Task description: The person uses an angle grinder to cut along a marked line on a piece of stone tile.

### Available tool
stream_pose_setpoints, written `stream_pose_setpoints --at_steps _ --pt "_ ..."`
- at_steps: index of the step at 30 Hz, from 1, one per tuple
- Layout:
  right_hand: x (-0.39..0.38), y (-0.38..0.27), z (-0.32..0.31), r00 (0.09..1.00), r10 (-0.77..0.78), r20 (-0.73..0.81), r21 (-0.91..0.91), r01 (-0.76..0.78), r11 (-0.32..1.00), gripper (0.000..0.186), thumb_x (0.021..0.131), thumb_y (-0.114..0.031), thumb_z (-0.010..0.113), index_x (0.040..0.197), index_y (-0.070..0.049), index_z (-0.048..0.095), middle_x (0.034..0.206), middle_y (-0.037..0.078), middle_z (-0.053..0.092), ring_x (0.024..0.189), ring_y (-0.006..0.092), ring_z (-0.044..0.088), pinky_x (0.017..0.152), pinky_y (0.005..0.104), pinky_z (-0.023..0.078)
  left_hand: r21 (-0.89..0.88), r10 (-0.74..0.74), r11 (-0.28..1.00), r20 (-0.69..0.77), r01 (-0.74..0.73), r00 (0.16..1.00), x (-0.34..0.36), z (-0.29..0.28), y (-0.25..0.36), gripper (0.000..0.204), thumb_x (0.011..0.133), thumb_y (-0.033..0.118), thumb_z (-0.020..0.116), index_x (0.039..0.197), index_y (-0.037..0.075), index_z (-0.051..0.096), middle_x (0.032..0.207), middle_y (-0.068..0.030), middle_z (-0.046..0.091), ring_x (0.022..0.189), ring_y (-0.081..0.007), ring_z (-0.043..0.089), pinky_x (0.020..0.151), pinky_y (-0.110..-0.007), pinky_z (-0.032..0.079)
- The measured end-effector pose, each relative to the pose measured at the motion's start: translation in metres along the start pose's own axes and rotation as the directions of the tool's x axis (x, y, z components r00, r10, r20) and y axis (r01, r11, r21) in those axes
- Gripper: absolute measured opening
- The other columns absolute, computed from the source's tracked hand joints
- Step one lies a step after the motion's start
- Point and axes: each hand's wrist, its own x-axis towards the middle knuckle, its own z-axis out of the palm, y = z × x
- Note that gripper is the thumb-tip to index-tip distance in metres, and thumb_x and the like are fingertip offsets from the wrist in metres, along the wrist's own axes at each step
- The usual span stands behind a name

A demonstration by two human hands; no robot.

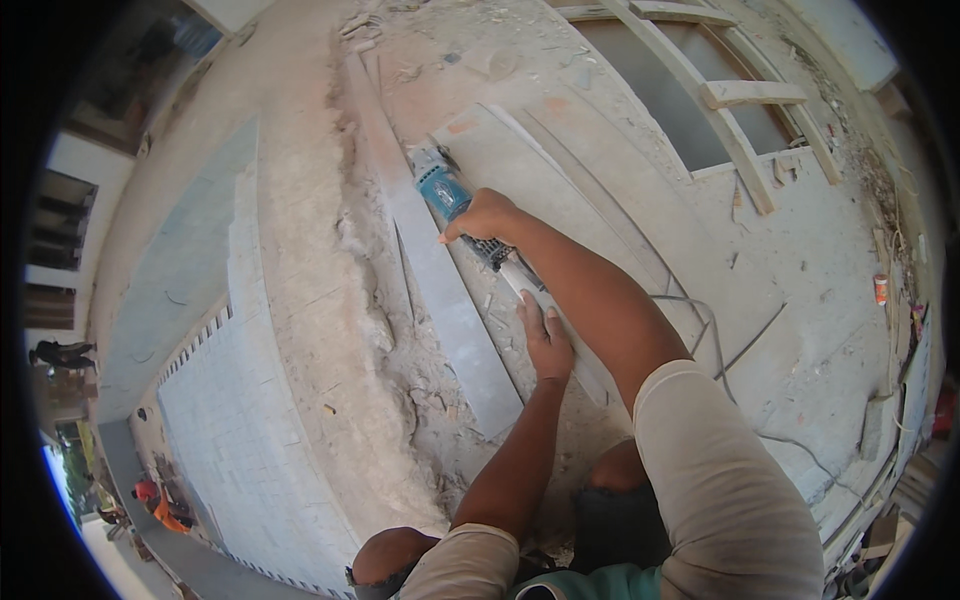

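Two grips on one blue grinder (440,190) with illegible pale marking (453,189): right hand (487,217), left hand (548,348).

Two hands (485,218), one blue power tool (440,188) and one wooden ladder-like frame (755,93) show.

The person's bare right hand (485,220) is the farther reaching of the two, back of the hand uppermost, fingers wrapped around in a closed grip and thumb extended toward the left. Its bare right forearm (580,285) slants up and leftward from a bent elbow, where a dusty off-white cloth sleeve (730,470) ends. The bare left hand (547,345) sits nearer the body, below the right hand and apart from it, fingers pointing forward and partly curled. The bare left forearm (515,460) rises steeply, leaning right, out of a matching sleeve, the wrist (552,385) nearly in line with it.
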Motion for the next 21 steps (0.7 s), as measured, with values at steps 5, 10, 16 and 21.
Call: stream_pose_setpoints --at_steps 5,10,16,21 --pt "0.003 0.000 -0.001 0.999 0.035 0.036 0.000 -0.035 0.999 0.073 0.055 -0.041 0.091 0.104 0.008 0.068 0.110 0.023 0.069 0.102 0.0307 0.068 0.087 0.0347 0.052 -0.093 0.031 0.995 0.101 -0.021 0.994 0.003 -0.015 -0.002 0.064 0.101 0.017 0.048 0.156 0.005 0.018 0.158 -0.0284 0.020 0.150 -0.0385 0.012 0.119 -0.037 0.014" --pt "0.007 0.003 0.003 1.000 0.010 0.019 0.039 -0.011 0.999 0.071 0.055 -0.036 0.091 0.099 0.015 0.066 0.104 0.027 0.067 0.094 0.0331 0.067 0.083 0.0353 0.051 -0.075 -0.031 0.996 0.128 0.041 0.991 0.004 -0.018 0.000 0.066 0.100 0.017 0.050 0.157 0.008 0.017 0.158 -0.0296 0.020 0.150 -0.0380 0.011 0.119 -0.037 0.014" --pt "0.007 0.003 0.004 1.000 0.014 0.022 0.047 -0.015 0.999 0.072 0.055 -0.035 0.091 0.100 0.015 0.066 0.104 0.028 0.067 0.095 0.0331 0.067 0.084 0.0354 0.051 -0.077 -0.026 0.996 0.144 0.038 0.989 0.004 -0.020 0.000 0.066 0.100 0.017 0.050 0.157 0.008 0.016 0.158 -0.0302 0.020 0.150 -0.0381 0.012 0.119 -0.036 0.014" --pt "-0.007 0.008 0.003 1.000 -0.013 0.008 0.035 0.013 0.999 0.072 0.056 -0.036 0.091 0.099 0.016 0.066 0.102 0.028 0.067 0.095 0.0328 0.068 0.083 0.0355 0.051 -0.055 -0.018 0.998 0.163 0.027 0.986 0.006 -0.023 0.000 0.066 0.101 0.018 0.050 0.157 0.009 0.016 0.157 -0.0322 0.019 0.150 -0.0382 0.012 0.118 -0.035 0.016"
